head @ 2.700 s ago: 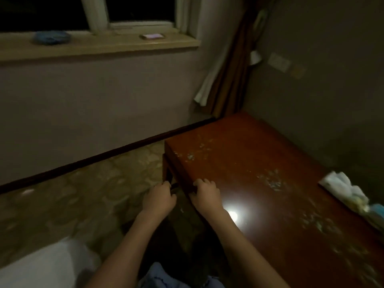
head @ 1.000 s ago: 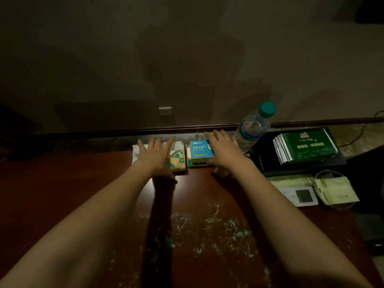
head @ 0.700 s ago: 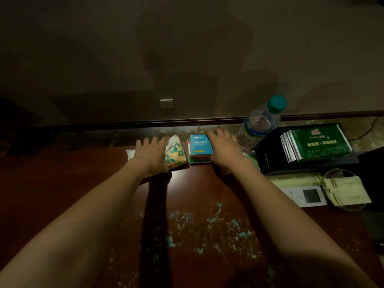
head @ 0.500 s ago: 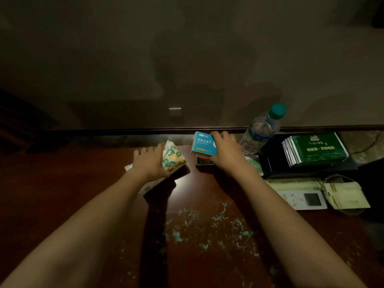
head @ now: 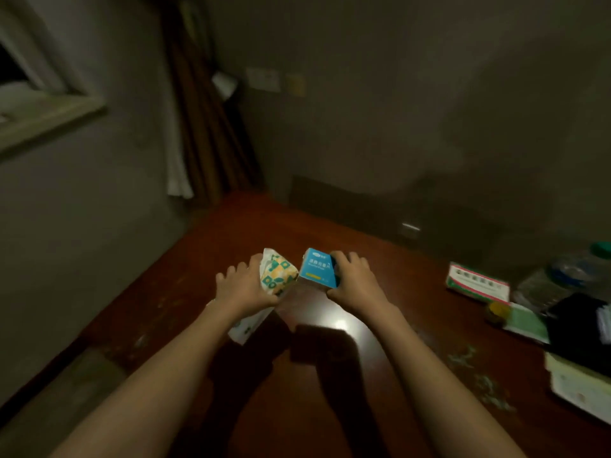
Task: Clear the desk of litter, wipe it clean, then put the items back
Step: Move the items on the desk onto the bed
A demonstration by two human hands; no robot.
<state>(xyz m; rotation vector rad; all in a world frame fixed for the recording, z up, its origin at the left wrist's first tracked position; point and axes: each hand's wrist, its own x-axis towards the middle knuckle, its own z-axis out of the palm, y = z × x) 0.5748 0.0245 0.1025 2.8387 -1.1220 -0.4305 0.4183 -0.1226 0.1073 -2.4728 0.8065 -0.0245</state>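
The left hand [head: 243, 285] grips the tissue pack [head: 276, 276]; the right hand [head: 355, 280] grips the blue box [head: 317, 269]. Both are held above the desk [head: 231, 226], whose bare end lies ahead-left.

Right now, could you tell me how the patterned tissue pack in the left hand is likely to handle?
The tissue pack probably squashes easily: its wrapper looks creased under the left hand. It seems light, since it is held one-handed above the desk. It is unlikely to roll.

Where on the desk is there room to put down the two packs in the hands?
The desk is bare on its left side, from the curtain corner to the near edge. It is crowded on the right, round the red and green box, water bottle and papers, with pale crumbs in front.
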